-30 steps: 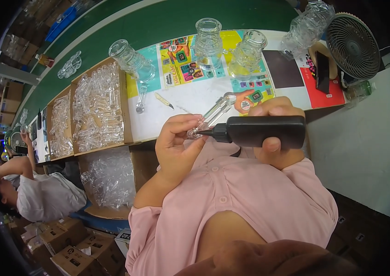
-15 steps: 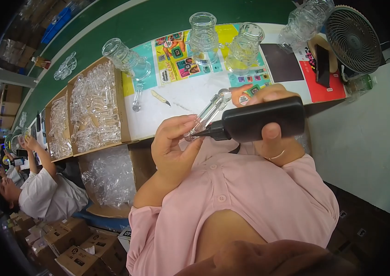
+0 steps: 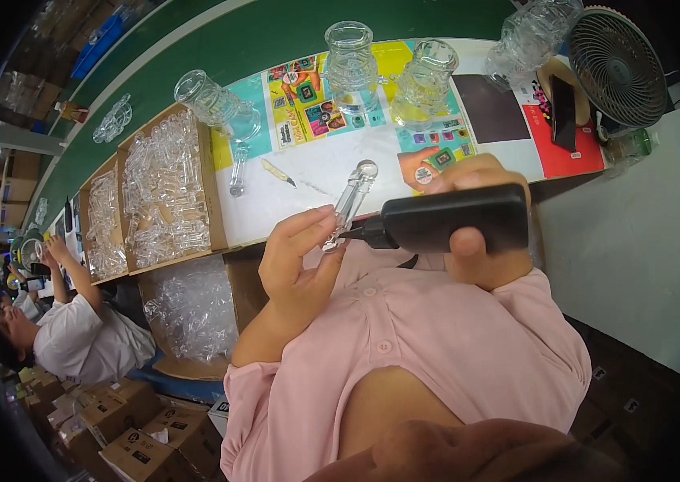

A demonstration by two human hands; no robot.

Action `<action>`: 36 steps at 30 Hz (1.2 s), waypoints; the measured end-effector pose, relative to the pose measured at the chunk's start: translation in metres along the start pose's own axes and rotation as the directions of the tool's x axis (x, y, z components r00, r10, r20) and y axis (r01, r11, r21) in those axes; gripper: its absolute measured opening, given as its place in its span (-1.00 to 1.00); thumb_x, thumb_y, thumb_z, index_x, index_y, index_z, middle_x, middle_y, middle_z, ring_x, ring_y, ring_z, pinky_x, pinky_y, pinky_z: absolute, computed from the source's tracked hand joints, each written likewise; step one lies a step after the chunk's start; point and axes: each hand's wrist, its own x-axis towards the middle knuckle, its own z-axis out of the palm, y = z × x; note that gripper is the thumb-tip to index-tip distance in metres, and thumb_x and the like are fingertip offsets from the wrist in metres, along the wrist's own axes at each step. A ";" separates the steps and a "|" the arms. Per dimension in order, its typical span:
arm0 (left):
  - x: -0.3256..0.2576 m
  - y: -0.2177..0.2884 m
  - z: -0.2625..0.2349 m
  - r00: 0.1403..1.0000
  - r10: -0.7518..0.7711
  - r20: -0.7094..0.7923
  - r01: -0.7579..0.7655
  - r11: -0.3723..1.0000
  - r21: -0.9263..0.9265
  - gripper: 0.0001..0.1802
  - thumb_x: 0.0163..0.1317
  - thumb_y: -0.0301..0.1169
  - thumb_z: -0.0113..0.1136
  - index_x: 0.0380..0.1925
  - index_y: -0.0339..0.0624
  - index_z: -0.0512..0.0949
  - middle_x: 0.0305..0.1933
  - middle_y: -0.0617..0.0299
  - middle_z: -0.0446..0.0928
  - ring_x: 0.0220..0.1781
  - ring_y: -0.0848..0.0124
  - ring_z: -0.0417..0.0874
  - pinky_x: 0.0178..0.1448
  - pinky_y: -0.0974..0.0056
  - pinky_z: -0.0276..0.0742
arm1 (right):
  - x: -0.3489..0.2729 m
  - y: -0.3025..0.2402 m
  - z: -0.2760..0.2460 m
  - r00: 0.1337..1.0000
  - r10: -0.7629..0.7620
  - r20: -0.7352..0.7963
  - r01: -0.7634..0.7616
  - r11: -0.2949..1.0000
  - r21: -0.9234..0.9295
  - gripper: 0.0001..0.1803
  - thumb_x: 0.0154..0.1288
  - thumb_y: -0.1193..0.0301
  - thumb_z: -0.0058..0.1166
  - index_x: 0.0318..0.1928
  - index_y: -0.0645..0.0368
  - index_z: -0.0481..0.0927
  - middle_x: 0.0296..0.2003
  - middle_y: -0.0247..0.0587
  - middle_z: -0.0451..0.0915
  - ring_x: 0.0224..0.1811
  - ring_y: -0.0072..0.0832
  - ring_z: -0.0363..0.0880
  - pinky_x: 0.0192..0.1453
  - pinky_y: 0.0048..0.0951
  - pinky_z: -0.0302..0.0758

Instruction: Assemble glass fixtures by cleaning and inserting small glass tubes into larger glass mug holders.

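Note:
Between the thumb and fingers of my left hand [image 3: 301, 251] is a clear tube-shaped piece [image 3: 354, 193] with a rounded knob at its upper end. It tilts up and to the right. My right hand [image 3: 472, 233] is wrapped round a black squeeze bottle [image 3: 454, 220], held nearly level. The bottle's thin nozzle [image 3: 360, 233] points left and meets or nearly meets the lower end of the clear piece; I cannot tell if they touch. Another such clear piece [image 3: 238, 170] lies on the table, and a small pointed cream-handled tool [image 3: 277, 172] lies to its right.
Clear jar-like vessels [image 3: 350, 68] stand at the back of the table. A cardboard tray [image 3: 217, 201] of clear pieces sits at left, above a box of plastic bags [image 3: 191, 309]. At right are a fan [image 3: 617, 68] and a phone [image 3: 563, 116]. A co-worker [image 3: 87, 337] sits far left.
The clear piece has turned more upright and shifted slightly left in my left hand. The black bottle has tipped a little and moved slightly left.

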 end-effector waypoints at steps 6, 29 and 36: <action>0.005 0.000 0.001 1.000 0.023 -0.005 -0.023 0.996 0.081 -0.51 -0.22 -0.77 0.24 -0.17 -0.26 0.48 -0.14 0.00 0.49 -0.13 0.25 0.55 -0.07 0.32 0.47 | -0.004 -0.006 0.004 0.967 -0.209 0.146 0.217 0.975 -0.040 -0.47 0.09 0.27 0.21 -0.02 0.21 0.27 -0.26 -0.03 0.46 -0.35 -0.35 0.48 -0.25 -0.43 0.50; 0.002 0.000 -0.004 0.865 -0.345 0.365 0.492 0.443 -0.749 -0.56 0.05 -0.71 0.12 -0.03 -0.35 0.29 -0.05 -0.04 0.46 0.04 0.19 0.51 0.14 0.21 0.43 | -0.008 0.003 0.012 0.817 -0.573 0.063 0.573 0.819 0.023 -0.51 0.11 0.21 0.18 -0.14 0.28 0.29 -0.32 0.06 0.46 -0.58 -0.33 0.46 -0.65 -0.44 0.37; 0.003 0.003 -0.005 0.884 -0.366 0.291 0.459 0.561 -0.689 -0.58 0.04 -0.77 0.08 -0.07 -0.34 0.30 -0.05 -0.05 0.45 0.02 0.23 0.51 0.12 0.21 0.45 | -0.011 0.007 0.022 0.743 -0.668 0.047 0.669 0.742 -0.046 -0.55 0.13 0.19 0.16 -0.19 0.25 0.28 -0.33 -0.01 0.44 -0.62 -0.35 0.43 -0.68 -0.45 0.34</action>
